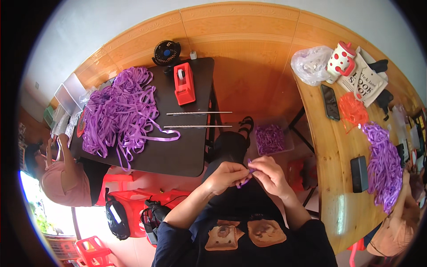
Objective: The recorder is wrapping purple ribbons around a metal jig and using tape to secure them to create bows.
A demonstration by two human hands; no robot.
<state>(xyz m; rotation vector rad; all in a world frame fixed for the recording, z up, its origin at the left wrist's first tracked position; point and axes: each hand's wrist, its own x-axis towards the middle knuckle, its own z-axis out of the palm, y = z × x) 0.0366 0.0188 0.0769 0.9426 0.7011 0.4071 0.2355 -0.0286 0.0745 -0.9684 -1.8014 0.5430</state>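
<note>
Above my lap, both hands meet at a short piece of purple ribbon [240, 183]. My left hand [226, 177] pinches it between closed fingers. From the other side, my right hand [269, 175] has its thumb and fingertips closed on the same piece. Most of the ribbon is hidden by my fingers, so I cannot tell whether it is folded or knotted. Past my hands, on the floor, a clear plastic bin [288, 141] holds many short purple ribbon pieces [269, 139].
A dark table [178, 155] at left carries a heap of purple ribbon [120, 111], a red tape dispenser [184, 83], a small fan [167, 53] and two metal rods [198, 126] overhanging its edge. The wooden table [331, 178] at right bears another ribbon pile [382, 162]. People sit on both sides.
</note>
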